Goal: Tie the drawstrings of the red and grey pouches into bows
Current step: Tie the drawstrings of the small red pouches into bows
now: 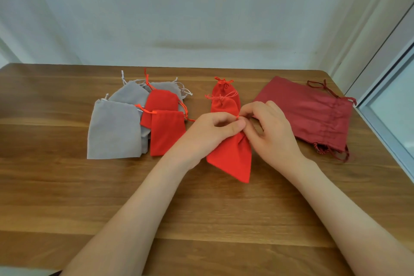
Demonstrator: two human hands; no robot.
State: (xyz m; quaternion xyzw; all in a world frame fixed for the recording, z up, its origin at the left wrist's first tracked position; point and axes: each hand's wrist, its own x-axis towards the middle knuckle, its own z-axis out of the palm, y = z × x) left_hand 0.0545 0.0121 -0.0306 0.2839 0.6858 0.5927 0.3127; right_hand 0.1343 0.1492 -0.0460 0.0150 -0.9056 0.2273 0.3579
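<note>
On the wooden table (67,197) a red pouch (233,159) is laid at centre, bottom corner nearest, neck gathered. At the neck its drawstring (238,116) is pinched by the left hand (208,132) and by the curled fingers of the right hand (273,132), fingertips meeting. Just behind, two bow-tied red pouches (224,96) are overlapped. Grey pouches (114,130) and flat red pouches (167,132) are piled at left. Dark red pouches (309,112) are laid at right.
</note>
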